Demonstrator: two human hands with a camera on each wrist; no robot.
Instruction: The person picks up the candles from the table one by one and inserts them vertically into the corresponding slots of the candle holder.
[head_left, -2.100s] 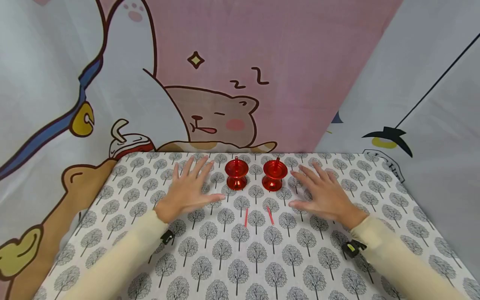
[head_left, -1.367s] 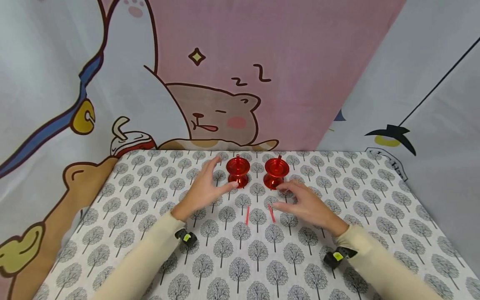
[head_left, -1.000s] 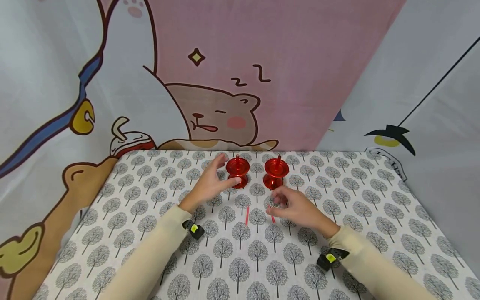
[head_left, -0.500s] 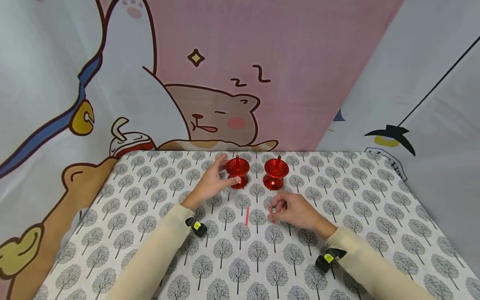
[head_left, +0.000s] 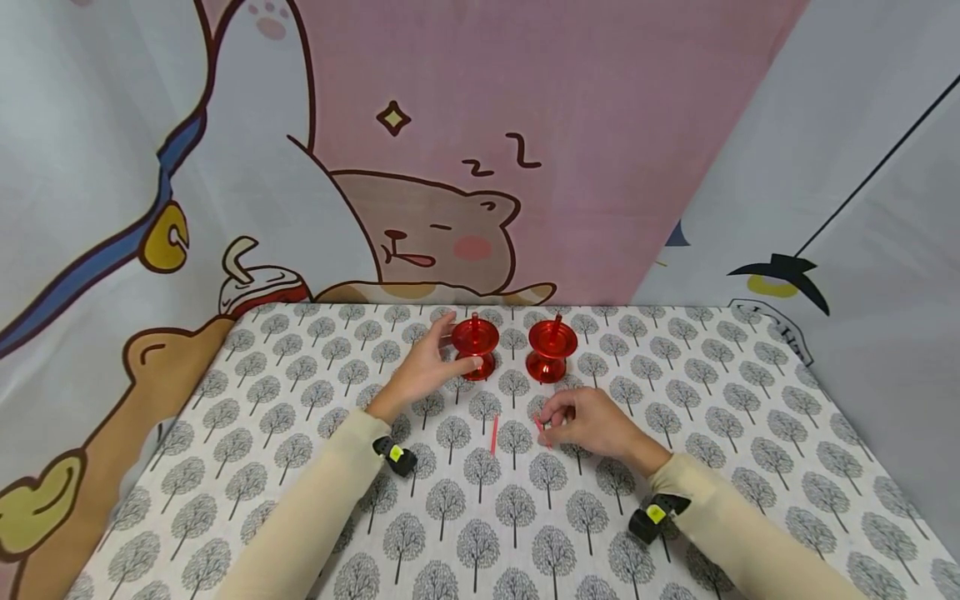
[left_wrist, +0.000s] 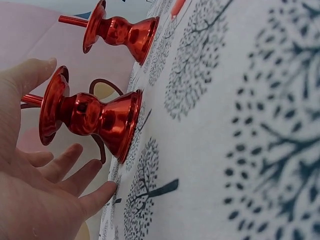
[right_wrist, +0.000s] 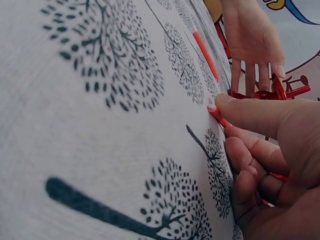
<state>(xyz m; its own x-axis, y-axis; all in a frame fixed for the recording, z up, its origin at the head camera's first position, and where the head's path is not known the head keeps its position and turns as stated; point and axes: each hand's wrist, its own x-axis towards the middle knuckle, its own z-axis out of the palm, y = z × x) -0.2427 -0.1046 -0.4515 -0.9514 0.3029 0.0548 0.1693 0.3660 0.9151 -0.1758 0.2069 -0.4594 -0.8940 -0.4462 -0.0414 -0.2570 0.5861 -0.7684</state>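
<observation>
Two shiny red metal candle holders stand upright on the cloth: the left candle holder [head_left: 476,337] and the right candle holder [head_left: 552,340]. My left hand [head_left: 423,368] is spread beside the left one, thumb in front and fingers behind; in the left wrist view the thumb tip is close to its dish rim, contact unclear. My right hand [head_left: 588,421] pinches a thin red candle [right_wrist: 216,114] between thumb and forefinger, low at the cloth, the other fingers curled. Another thin red candle [head_left: 493,435] lies to its left.
A white cloth [head_left: 480,537] printed with grey trees covers the table. Behind it hangs a curtain [head_left: 600,167] with cartoon animals. Black wrist cameras sit on both sleeves.
Both hands came inward from a spread pose. My left hand moved right to the left candle holder; my right hand came down and its thumb and forefinger closed on the right candle.
</observation>
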